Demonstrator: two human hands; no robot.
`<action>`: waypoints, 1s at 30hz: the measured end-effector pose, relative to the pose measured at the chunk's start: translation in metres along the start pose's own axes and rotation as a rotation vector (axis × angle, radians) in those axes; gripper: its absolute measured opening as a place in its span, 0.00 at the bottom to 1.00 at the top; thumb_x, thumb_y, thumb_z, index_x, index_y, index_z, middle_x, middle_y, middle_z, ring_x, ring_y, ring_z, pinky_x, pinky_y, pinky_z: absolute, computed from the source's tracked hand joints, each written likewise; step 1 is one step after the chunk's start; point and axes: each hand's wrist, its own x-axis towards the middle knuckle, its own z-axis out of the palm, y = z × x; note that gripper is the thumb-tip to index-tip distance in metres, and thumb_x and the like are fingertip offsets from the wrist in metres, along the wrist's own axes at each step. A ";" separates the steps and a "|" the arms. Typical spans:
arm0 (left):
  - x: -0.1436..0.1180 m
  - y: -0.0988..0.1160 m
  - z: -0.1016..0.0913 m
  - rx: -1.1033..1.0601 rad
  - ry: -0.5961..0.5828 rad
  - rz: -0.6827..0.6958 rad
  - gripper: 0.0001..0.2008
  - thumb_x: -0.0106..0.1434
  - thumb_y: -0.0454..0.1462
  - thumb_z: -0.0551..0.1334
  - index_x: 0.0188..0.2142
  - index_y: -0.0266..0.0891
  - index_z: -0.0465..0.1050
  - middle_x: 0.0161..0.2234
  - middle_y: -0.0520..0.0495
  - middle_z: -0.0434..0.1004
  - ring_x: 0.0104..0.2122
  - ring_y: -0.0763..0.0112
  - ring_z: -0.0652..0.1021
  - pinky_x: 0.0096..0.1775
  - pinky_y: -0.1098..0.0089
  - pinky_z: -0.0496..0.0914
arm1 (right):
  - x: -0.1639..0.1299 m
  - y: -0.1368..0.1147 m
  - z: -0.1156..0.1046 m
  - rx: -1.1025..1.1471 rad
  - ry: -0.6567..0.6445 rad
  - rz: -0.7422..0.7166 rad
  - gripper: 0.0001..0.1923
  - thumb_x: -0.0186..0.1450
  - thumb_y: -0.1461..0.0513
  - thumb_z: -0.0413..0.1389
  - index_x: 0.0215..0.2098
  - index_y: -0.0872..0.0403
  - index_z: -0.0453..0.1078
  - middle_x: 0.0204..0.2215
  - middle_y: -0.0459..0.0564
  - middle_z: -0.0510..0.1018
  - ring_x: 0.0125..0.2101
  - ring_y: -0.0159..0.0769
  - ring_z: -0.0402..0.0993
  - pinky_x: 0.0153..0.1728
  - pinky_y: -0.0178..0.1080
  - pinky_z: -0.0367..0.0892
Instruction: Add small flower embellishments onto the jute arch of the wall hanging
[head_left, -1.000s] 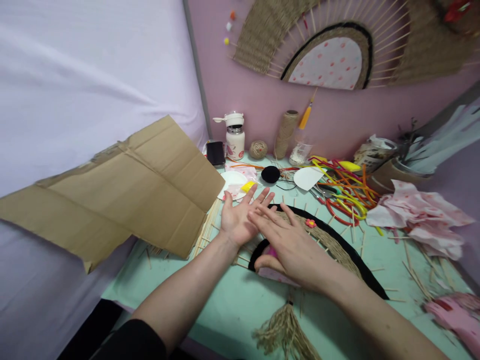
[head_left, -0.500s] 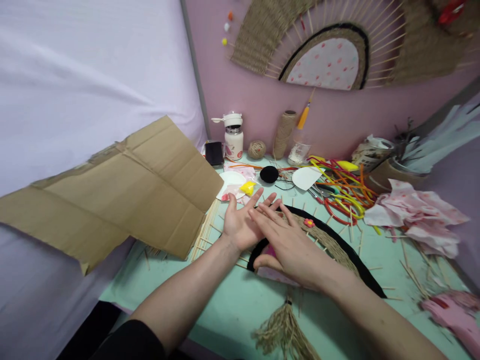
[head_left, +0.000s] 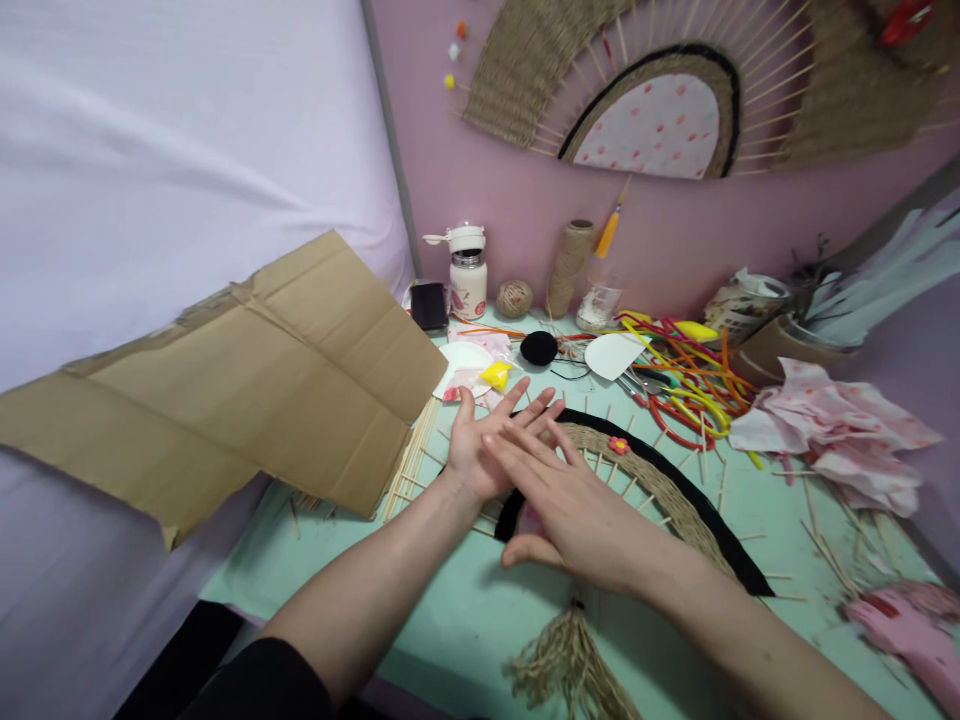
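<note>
- Head view: the left hand (head_left: 484, 455) is palm up, fingers spread, gripping nothing I can see.
- The right hand (head_left: 574, 510) crosses over it, palm down, fingers loosely straight across the left palm; its grip looks slack, though its underside is hidden from me.
- The fan (head_left: 679, 495) lies on the green table (head_left: 337, 575) beneath both hands, partly covered by them, sticks poking out past its black rim.
- A pink flower (head_left: 619, 446) sits on its woven band.
- A tassel (head_left: 574, 665) lies at its near edge.
- Cardboard (head_left: 300, 390) slants on the left; crumpled paper (head_left: 832, 420) sits on the right.
</note>
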 end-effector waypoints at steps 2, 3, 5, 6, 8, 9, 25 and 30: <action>0.001 0.003 0.000 -0.018 -0.011 0.041 0.41 0.63 0.64 0.43 0.57 0.37 0.67 0.53 0.32 0.73 0.56 0.46 0.73 0.53 0.48 0.67 | -0.002 -0.001 -0.001 0.010 -0.016 -0.016 0.52 0.59 0.40 0.59 0.69 0.60 0.50 0.67 0.61 0.59 0.69 0.49 0.46 0.67 0.62 0.40; 0.001 0.004 0.001 -0.030 -0.016 0.067 0.40 0.63 0.64 0.43 0.57 0.37 0.67 0.53 0.32 0.74 0.56 0.47 0.73 0.53 0.48 0.67 | -0.002 0.000 -0.002 0.009 -0.017 -0.007 0.51 0.59 0.40 0.59 0.69 0.60 0.50 0.67 0.60 0.59 0.69 0.49 0.45 0.67 0.62 0.39; 0.000 0.004 0.003 -0.041 -0.017 0.087 0.40 0.64 0.64 0.43 0.57 0.37 0.67 0.52 0.33 0.74 0.57 0.47 0.72 0.53 0.49 0.67 | -0.003 0.002 -0.003 -0.003 -0.003 0.037 0.50 0.60 0.41 0.59 0.70 0.60 0.50 0.68 0.60 0.57 0.69 0.49 0.45 0.67 0.62 0.39; 0.000 0.002 0.003 -0.036 -0.013 0.076 0.40 0.64 0.63 0.43 0.56 0.36 0.68 0.52 0.33 0.74 0.57 0.47 0.72 0.53 0.50 0.68 | -0.002 0.004 -0.002 -0.008 0.006 0.060 0.51 0.60 0.41 0.59 0.70 0.60 0.49 0.68 0.60 0.56 0.69 0.50 0.44 0.67 0.62 0.39; -0.001 -0.004 0.002 -0.009 0.002 0.026 0.39 0.64 0.63 0.44 0.56 0.35 0.69 0.52 0.32 0.74 0.57 0.46 0.72 0.53 0.50 0.67 | 0.000 0.004 -0.001 -0.011 0.011 0.084 0.51 0.60 0.41 0.59 0.70 0.60 0.48 0.68 0.61 0.55 0.70 0.50 0.42 0.67 0.62 0.39; -0.001 -0.005 0.001 0.007 0.007 0.003 0.39 0.64 0.63 0.44 0.55 0.34 0.69 0.52 0.31 0.73 0.57 0.45 0.72 0.54 0.50 0.67 | 0.000 0.004 -0.001 -0.006 0.005 0.077 0.52 0.60 0.41 0.59 0.70 0.61 0.48 0.68 0.61 0.55 0.70 0.50 0.42 0.67 0.62 0.39; 0.001 -0.015 0.000 -0.020 -0.016 -0.015 0.43 0.66 0.61 0.44 0.65 0.27 0.57 0.58 0.30 0.70 0.59 0.53 0.72 0.57 0.58 0.66 | -0.001 0.007 -0.006 0.106 0.011 0.057 0.53 0.59 0.41 0.59 0.72 0.55 0.43 0.69 0.59 0.53 0.70 0.49 0.42 0.68 0.60 0.40; -0.001 -0.011 0.003 -0.004 -0.014 -0.011 0.43 0.67 0.60 0.43 0.65 0.27 0.57 0.57 0.31 0.72 0.57 0.56 0.74 0.53 0.64 0.69 | -0.007 0.016 -0.017 0.072 0.166 0.065 0.48 0.65 0.47 0.56 0.73 0.51 0.36 0.69 0.58 0.56 0.69 0.46 0.47 0.67 0.60 0.43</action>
